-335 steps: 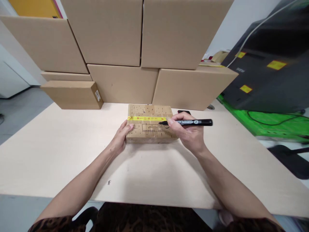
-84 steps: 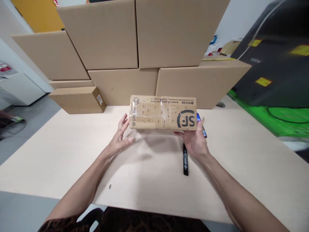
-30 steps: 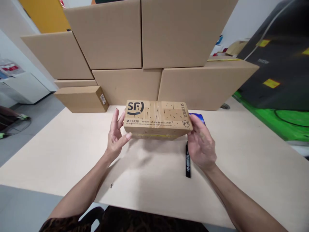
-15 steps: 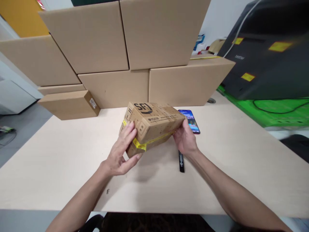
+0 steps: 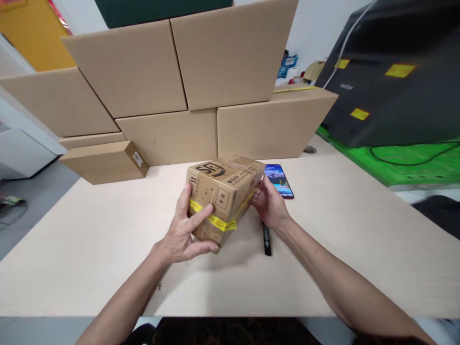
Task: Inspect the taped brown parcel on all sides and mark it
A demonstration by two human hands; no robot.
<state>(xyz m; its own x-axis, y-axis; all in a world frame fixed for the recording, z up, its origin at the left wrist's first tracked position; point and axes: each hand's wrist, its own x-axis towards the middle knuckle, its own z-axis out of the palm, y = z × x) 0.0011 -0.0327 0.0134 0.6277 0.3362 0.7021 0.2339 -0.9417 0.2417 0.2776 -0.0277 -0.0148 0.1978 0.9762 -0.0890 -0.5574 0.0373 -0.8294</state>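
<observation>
Between my hands is a small cardboard box (image 5: 230, 184), tilted over the table, with dark printing on top and yellow tape round its side. My left hand (image 5: 185, 227) grips its near left end, fingers spread over the end face and thumb at the lower edge. At the far right side, my right hand (image 5: 271, 203) holds the box, its fingertips partly hidden behind the edge. Below my right hand lies a black box cutter or marker-like stick (image 5: 266, 241), its upper end hidden. A phone (image 5: 279, 181) with a lit screen rests just beyond that hand.
Large cardboard boxes (image 5: 167, 136) are stacked along the back of the pale table (image 5: 89, 249). A flat brown box (image 5: 104, 163) lies at the back left. To the right, a dark machine (image 5: 381, 100) stands on a green surface (image 5: 413, 165).
The cardboard box has turned so its taped left end faces me more, and it sits slightly lower. My left fingers have spread over that end. The camera view has shifted a little.
</observation>
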